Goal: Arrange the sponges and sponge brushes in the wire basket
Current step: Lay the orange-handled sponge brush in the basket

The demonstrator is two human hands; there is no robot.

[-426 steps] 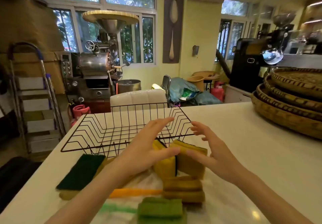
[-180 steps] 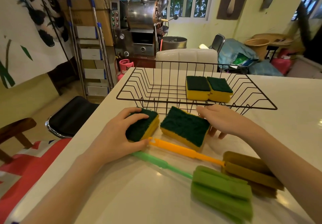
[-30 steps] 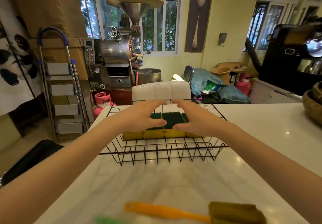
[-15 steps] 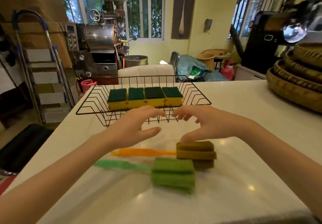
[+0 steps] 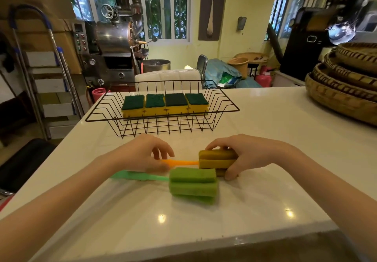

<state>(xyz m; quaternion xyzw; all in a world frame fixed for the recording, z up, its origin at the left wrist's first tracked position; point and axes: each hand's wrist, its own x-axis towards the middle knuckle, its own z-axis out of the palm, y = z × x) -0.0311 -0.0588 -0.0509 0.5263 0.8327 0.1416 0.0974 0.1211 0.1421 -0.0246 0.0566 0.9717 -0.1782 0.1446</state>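
A black wire basket (image 5: pixel 228 107) stands on the white counter and holds several yellow sponges (image 5: pixel 165 105) with green tops, side by side in a row. In front of it lie two sponge brushes. My right hand (image 5: pixel 244 153) grips the brown-yellow sponge head of the orange brush (image 5: pixel 216 158). My left hand (image 5: pixel 142 155) pinches that brush's orange handle between thumb and fingers. The green sponge brush (image 5: pixel 192 184) lies just in front of it, handle pointing left, untouched.
Stacked woven trays (image 5: pixel 344 82) sit on the counter at the far right. The counter's left edge drops to a black chair (image 5: pixel 22 162) and a stepladder (image 5: pixel 42 74). A white chair back (image 5: pixel 167 79) stands behind the basket.
My hands have come down from above the brushes onto the orange brush: the right one closed on its sponge head, the left one on its handle. Earlier, the sponges went into the basket.
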